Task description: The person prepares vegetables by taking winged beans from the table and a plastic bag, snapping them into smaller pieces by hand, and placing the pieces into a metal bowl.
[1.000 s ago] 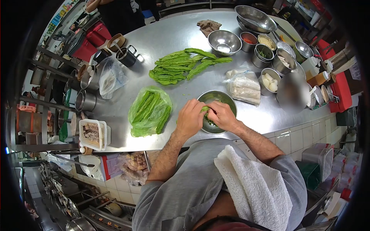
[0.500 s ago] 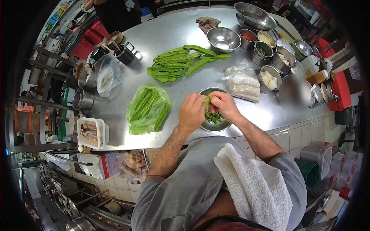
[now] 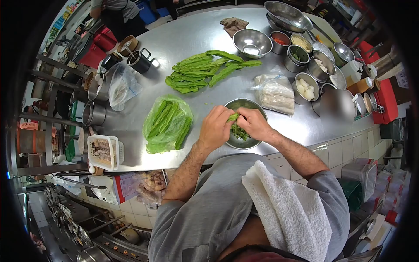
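My left hand (image 3: 214,128) and my right hand (image 3: 254,124) are close together over a steel bowl (image 3: 257,140) near the table's front edge. Both are closed on a green winged bean (image 3: 234,117), pinching it between their fingertips; most of its length is hidden by my fingers. Dark green bits (image 3: 239,132) lie in the bowl beneath. To the left of the bowl, a clear plastic bag (image 3: 152,145) holds several winged beans. Beyond my hands, a loose pile of winged beans (image 3: 190,74) lies on the steel table (image 3: 209,155).
A plastic-wrapped pale bundle (image 3: 274,94) sits right of the bowl. Farther back stand an empty steel bowl (image 3: 252,43) and several tins of ingredients, one with white pieces (image 3: 305,89). A white basket (image 3: 103,150) is at the left edge. Another person (image 3: 118,15) stands across the table.
My fingertips have shifted slightly on the winged bean, and my right hand has turned a little more over it. The person across the table has moved. The pile and bag look unchanged.
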### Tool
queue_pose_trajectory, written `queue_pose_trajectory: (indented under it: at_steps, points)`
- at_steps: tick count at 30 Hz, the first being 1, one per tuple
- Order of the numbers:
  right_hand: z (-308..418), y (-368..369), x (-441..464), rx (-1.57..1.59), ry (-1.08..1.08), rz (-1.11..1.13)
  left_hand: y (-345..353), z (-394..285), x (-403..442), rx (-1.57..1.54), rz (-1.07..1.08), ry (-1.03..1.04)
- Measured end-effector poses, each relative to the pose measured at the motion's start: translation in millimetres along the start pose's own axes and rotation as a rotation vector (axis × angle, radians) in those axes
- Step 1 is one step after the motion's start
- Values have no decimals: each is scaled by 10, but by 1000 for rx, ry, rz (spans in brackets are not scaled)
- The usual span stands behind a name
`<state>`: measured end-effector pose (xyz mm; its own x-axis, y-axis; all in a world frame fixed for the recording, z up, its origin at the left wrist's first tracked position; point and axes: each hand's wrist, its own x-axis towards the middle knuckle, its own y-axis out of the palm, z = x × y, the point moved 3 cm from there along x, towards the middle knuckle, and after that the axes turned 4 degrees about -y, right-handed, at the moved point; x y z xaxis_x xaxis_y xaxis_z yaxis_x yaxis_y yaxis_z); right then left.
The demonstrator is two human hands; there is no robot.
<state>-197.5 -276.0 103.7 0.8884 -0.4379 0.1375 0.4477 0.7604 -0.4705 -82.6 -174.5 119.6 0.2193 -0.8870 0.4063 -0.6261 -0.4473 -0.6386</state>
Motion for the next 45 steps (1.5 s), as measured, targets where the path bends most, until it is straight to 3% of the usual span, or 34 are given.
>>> queue_pose_trajectory:
  at_steps: [5, 7, 8, 10, 13, 15, 16, 18, 19, 21, 24, 25, 26, 30, 33, 35, 36, 39, 41, 42, 44, 45]
  points:
    - [-153, 76, -50, 208, 70, -79, 86, 20, -5, -18, -98, 60]
    - [-213, 116, -65, 605, 288, -51, 128, 35, -11, -33, -116, 71]
    - [-223, 122, -63, 605, 289, -52, 145, 52, -17, -60, -132, 62]
    - [-263, 169, -69, 989, 396, -71, 189, 73, -27, -89, -146, 54]
    - [-197, 186, -60, 1215, 530, -142, 245, 81, -51, -146, -187, 5]
    - [-82, 206, -25, 1255, 573, -199, 277, 119, -58, -326, -271, -187]
    - [-51, 221, -19, 1294, 615, -258, 331, 146, -67, -326, -272, -184]
    - [-54, 278, 0, 1230, 530, -255, 407, 275, -103, -672, -393, -332]
    - [-73, 309, 0, 1167, 448, -249, 385, 291, -95, -670, -394, -330]
    - [-211, 443, -86, 1083, 432, -214, 287, 426, -100, -1286, -574, -535]
    - [-422, 517, -198, 879, 383, -105, -71, 578, -53, -1403, -665, -506]
    - [-477, 472, -209, 625, 300, -147, -189, 663, -63, -1394, -684, -503]
    - [-502, 423, -210, 375, 210, -187, -331, 754, -87, -1372, -754, -457]
    - [-662, 166, -279, 437, 281, -304, -1033, 1001, -281, -1229, -1045, -323]
    - [-703, -15, -330, 280, 316, -321, -1519, 1085, -434, -1024, -1159, -244]
    - [-581, -60, -303, -156, -28, -271, -1618, 1067, -475, -776, -1139, -275]
    - [-540, -49, -296, -156, -32, -270, -1579, 1116, -484, -775, -1142, -272]
    - [-503, 76, -268, -583, -105, -26, -1337, 1262, -459, 124, -806, -480]
    - [-525, 126, -275, -646, -152, -7, -1148, 1659, -561, 376, -568, -596]
    - [-511, 150, -289, -706, -193, 10, -1105, 1737, -646, 378, -571, -596]
    - [-454, 119, -260, -668, -124, 80, -967, 1817, -720, 534, -174, -606]
    - [-398, 89, -246, -591, -128, 60, -969, 1749, -727, 518, -174, -591]
